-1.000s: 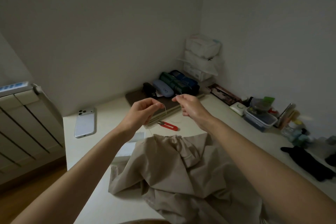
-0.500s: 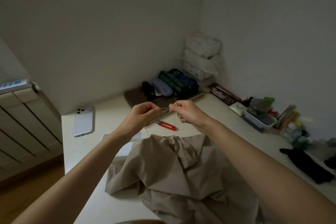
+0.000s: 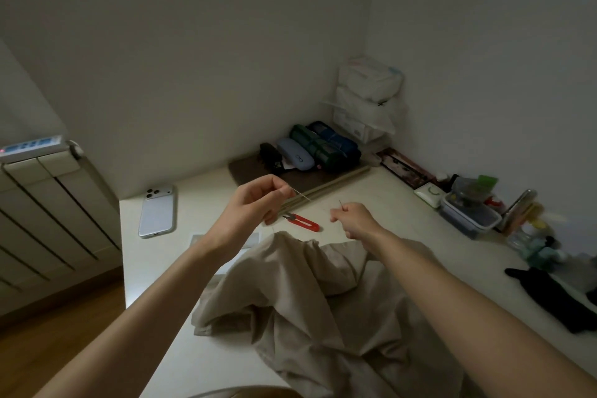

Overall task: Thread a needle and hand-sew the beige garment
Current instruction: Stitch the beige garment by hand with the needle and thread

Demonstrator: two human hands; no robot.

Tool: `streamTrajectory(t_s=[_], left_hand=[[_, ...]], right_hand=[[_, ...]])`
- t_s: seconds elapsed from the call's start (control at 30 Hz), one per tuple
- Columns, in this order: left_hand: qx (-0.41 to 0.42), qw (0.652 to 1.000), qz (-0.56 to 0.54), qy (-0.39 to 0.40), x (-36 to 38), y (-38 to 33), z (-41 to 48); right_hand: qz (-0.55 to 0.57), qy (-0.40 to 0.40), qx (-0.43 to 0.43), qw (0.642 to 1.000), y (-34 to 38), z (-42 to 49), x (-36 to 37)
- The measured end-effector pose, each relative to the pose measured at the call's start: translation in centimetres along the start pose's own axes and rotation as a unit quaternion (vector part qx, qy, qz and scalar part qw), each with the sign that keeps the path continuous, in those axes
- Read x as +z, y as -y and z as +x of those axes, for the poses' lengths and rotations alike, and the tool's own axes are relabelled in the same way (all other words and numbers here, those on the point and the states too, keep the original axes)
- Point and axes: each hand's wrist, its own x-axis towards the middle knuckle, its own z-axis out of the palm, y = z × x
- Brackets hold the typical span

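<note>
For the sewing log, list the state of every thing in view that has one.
left hand: pinches the needle, held up
right hand: pinches the thread end, apart from the needle
beige garment: crumpled on the table
red snips: lying flat, untouched
phone: face down

Open air lies between the left hand [image 3: 255, 205] and the right hand [image 3: 353, 220]. The needle [image 3: 302, 194] pinched in the left juts into it, a thread end [image 3: 340, 203] pinched in the right stands at its edge, and red snips [image 3: 302, 222] lie beneath. Beyond the hands, thin rods [image 3: 332, 185] and cases [image 3: 295, 155] crowd the table [image 3: 206, 194]. Left of the left hand bare tabletop runs to a phone [image 3: 157, 210]; right of the right hand, to a plastic container [image 3: 470, 216]. The garment [image 3: 307, 307] fills the space under both forearms.
</note>
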Motion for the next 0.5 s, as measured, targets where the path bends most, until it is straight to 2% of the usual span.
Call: streamTrajectory(t_s=[0.13,0.3,0.5], left_hand=[[-0.011,0.998,0.060,-0.024,-0.7,0.6,0.1],[-0.030,0.992,0.090,-0.086,-2.2,2.2,0.6],[-0.075,0.967,0.132,-0.203,-4.9,4.8,2.0]], right_hand=[[0.017,-0.001,0.004,1.000,0.0,-0.4,0.7],[0.014,-0.011,-0.032,0.999,1.0,-1.1,1.6],[0.019,-0.031,-0.040,0.999,2.2,-0.6,2.5]])
